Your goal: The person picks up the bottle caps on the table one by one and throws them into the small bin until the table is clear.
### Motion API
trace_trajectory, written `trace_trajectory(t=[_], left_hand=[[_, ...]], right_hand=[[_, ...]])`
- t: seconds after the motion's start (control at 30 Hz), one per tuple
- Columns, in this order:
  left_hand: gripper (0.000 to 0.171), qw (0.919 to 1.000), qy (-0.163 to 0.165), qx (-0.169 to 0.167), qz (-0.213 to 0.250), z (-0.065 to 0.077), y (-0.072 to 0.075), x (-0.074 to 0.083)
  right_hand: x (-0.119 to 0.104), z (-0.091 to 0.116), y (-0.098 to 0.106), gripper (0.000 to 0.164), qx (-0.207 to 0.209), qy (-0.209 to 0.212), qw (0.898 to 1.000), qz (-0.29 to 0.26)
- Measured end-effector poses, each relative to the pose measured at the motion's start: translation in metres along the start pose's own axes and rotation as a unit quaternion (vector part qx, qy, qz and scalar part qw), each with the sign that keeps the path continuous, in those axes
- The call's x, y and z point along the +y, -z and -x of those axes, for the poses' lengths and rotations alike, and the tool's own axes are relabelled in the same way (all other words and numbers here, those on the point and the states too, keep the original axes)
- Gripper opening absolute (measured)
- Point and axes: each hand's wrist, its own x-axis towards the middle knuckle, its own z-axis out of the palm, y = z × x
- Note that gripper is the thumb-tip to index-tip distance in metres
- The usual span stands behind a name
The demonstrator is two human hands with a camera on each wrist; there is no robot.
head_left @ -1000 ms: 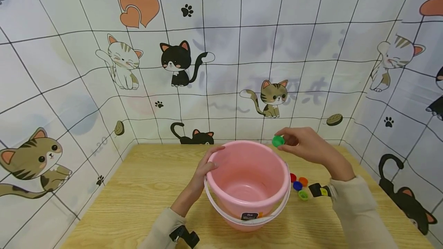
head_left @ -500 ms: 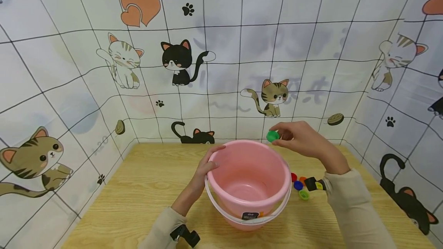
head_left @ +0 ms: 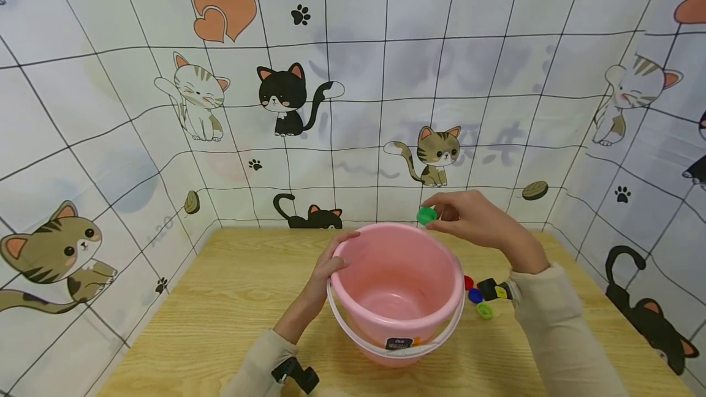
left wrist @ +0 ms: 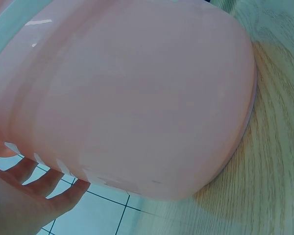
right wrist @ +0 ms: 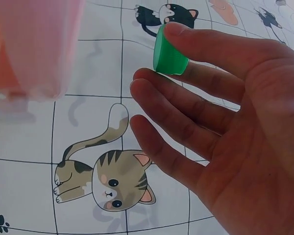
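Note:
A pink bucket [head_left: 397,329] stands on the wooden table, its white handle [head_left: 397,353] hanging down in front. My left hand [head_left: 320,274] grips the bucket's left rim, thumb over the inside edge; in the left wrist view its fingers [left wrist: 63,200] lie along the outer wall. Above the table, just beyond the bucket's back right rim, my right hand [head_left: 474,219] pinches a green bottle cap [head_left: 426,215] between thumb and finger. The right wrist view shows that green cap [right wrist: 171,51] from the side, the other fingers held away from it. The visible inside of the bucket is bare pink plastic.
Right of the bucket lie a red cap [head_left: 469,282], a blue cap [head_left: 475,296] and a light green cap [head_left: 484,310], near the right wrist's black camera [head_left: 488,290]. A cat-printed curtain [head_left: 353,109] surrounds the table [head_left: 248,287] at the back and sides.
My right hand has moved left and slightly up with the green bottle cap, toward the bucket. An orange cap is now hidden behind the wrist camera. The left hand and bucket stay put.

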Motion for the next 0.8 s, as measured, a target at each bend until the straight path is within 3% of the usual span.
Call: trace_trajectory(t=[0.8], left_hand=[[0.061, 0.9998, 0.01, 0.013, -0.01, 0.001, 0.0, 0.001]], right_hand=[[-0.016, -0.019, 0.0, 0.036, -0.016, 0.01, 1.0, -0.002]])
